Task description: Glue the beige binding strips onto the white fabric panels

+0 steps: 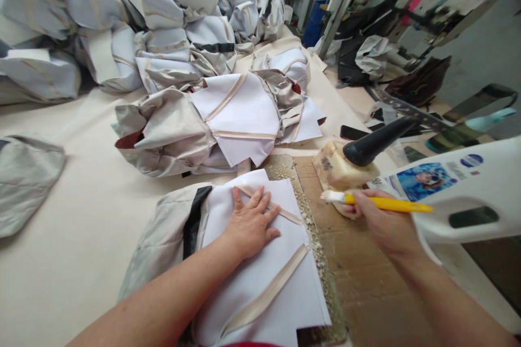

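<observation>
My left hand (251, 225) lies flat with fingers spread on a white fabric panel (240, 276) that has beige strips across it. The panel joins a silvery-grey cloth piece (163, 233) with a black band along the seam. Its right edge rests over a board crusted with dried glue (311, 217). Between its fingers and thumb, my right hand (378, 222) holds a yellow-handled brush (391, 204), bristles pointing left. Just behind the bristles stands a glue-coated, pale yellow container (337, 165) with a black, cone-shaped piece (378, 141) leaning from its top.
Another sewn grey-and-white piece (240, 114) lies just beyond. Many similar pieces are heaped (101, 11) at the back left. A grey cloth piece (28, 184) sits at far left. On the right are a white plastic jug (504, 184), a phone (353, 132) and a sewing machine (448, 16).
</observation>
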{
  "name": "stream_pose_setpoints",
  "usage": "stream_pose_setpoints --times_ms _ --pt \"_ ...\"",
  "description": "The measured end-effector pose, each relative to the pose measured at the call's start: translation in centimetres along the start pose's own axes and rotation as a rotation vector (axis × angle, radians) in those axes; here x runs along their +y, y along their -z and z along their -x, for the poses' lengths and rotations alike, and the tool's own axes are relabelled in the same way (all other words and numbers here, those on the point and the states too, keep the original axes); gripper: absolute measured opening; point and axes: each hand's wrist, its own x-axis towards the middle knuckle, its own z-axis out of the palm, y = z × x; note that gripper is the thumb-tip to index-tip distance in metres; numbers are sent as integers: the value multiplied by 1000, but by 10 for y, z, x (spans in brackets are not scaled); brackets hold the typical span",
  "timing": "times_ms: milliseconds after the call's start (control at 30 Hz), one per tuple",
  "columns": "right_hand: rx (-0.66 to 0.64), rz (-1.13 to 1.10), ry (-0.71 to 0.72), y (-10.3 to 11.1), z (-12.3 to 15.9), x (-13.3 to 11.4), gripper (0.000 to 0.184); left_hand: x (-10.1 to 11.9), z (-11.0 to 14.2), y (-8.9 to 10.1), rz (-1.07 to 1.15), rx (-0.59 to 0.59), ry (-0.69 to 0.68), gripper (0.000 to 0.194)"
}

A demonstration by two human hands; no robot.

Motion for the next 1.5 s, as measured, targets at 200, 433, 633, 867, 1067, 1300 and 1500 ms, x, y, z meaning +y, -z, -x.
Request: stream_pose_setpoints --times_ms 200,433,633,867,1067,1300,1500 --pt "-173 122 161 -98 -16 -16 28 -2 1 -5 41 25 -6 52" --pt "-249 433 290 -82 10 -17 31 -4 2 -11 87 50 -17 53" --pt "-301 532 182 -92 -13 -32 32 -4 3 -13 92 56 -21 52" --pt "-135 523 239 -121 -52 -24 31 -5 3 -13 96 45 -10 53" --pt "-273 523 209 -98 -18 -37 33 -5 3 -16 119 45 -21 53" --pt "-259 460 108 -88 -3 -37 32 -5 2 -16 104 35 -22 53" --pt "-311 472 135 -58 28 -35 31 -5 2 -15 90 47 -22 52"
